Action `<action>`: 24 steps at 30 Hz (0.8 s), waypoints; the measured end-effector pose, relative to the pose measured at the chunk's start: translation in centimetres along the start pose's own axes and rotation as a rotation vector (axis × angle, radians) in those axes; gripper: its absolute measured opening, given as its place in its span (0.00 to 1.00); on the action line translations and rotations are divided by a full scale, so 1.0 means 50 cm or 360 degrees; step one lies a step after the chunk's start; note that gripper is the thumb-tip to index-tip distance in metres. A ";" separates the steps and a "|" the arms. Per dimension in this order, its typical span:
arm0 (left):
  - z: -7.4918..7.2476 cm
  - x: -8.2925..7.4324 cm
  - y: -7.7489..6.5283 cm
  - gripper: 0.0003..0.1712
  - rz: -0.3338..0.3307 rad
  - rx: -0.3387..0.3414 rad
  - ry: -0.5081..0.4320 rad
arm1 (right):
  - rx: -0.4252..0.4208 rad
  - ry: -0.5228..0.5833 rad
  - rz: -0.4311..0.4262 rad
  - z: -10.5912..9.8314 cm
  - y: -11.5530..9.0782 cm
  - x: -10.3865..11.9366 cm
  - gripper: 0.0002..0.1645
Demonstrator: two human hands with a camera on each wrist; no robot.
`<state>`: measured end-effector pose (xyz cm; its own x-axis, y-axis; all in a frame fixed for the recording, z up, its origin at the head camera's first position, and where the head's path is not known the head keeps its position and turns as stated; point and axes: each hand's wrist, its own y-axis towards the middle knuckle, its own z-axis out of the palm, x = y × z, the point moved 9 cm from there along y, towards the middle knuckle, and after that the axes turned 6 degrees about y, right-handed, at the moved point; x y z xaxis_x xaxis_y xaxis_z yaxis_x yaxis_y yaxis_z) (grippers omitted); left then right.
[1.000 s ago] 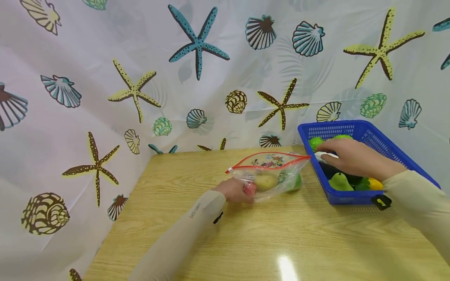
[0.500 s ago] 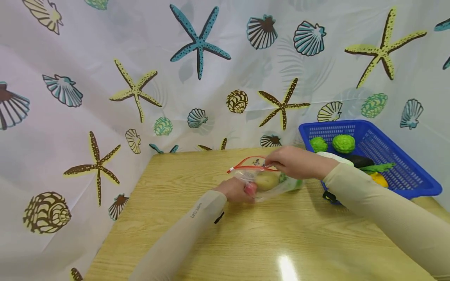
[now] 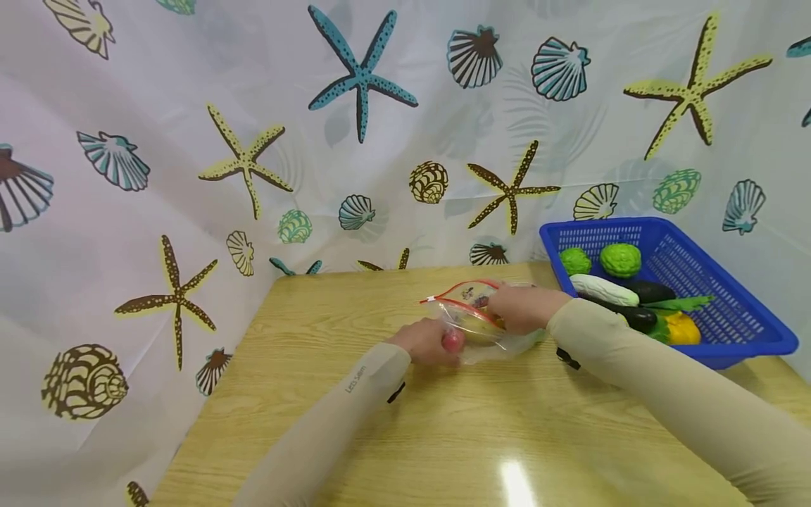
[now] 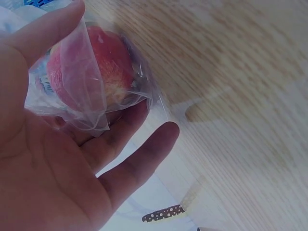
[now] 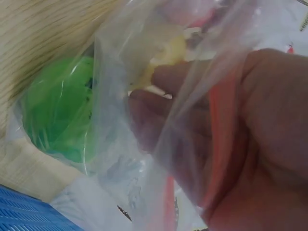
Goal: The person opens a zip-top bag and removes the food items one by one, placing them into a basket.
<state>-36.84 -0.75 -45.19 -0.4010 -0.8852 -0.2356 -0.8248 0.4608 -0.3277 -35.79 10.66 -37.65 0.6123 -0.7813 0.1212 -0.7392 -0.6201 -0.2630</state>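
A clear zip bag [image 3: 467, 358] with a red zip edge lies on the table. In it are a red-and-yellow peach [image 4: 114, 65], a pale yellow fruit [image 5: 172, 50] and a green pepper-like piece [image 5: 57, 113]. My left hand [image 3: 426, 341] cups the bag's left end around the peach, its thumb and fingers on either side through the film. My right hand [image 3: 526, 308] reaches through the bag's mouth. In the right wrist view its fingers [image 5: 149, 113] lie extended inside, behind the film, fingertips right at the pale yellow fruit.
A blue plastic basket [image 3: 760, 345] stands at the right with two green leafy heads, a white cucumber [image 3: 605, 289], eggplants [image 3: 640, 318] and a yellow pepper [image 3: 683, 329]. A curtain [image 3: 380, 169] printed with starfish and shells hangs behind the wooden table [image 3: 443, 436].
My right hand has moved left from over the basket into the bag's mouth, and the bag's zip edge has shifted slightly. The left hand has stayed at the bag's left end.
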 end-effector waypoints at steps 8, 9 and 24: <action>0.007 0.005 0.002 0.31 -0.0046 0.0019 -0.0055 | -0.0119 -0.0194 0.0050 0.006 0.011 0.008 0.07; 0.005 0.004 0.001 0.31 -0.0037 0.0014 -0.0036 | -0.0140 -0.0232 0.0045 0.007 0.013 0.011 0.07; 0.000 -0.001 -0.001 0.26 -0.0013 -0.0002 0.0079 | -0.0212 -0.0729 0.0168 0.007 0.009 0.042 0.03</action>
<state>-36.76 -0.73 -45.17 -0.4134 -0.8911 -0.1873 -0.8287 0.4534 -0.3281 -34.73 8.80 -37.85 0.5706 -0.7471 -0.3410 -0.8150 -0.5663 -0.1229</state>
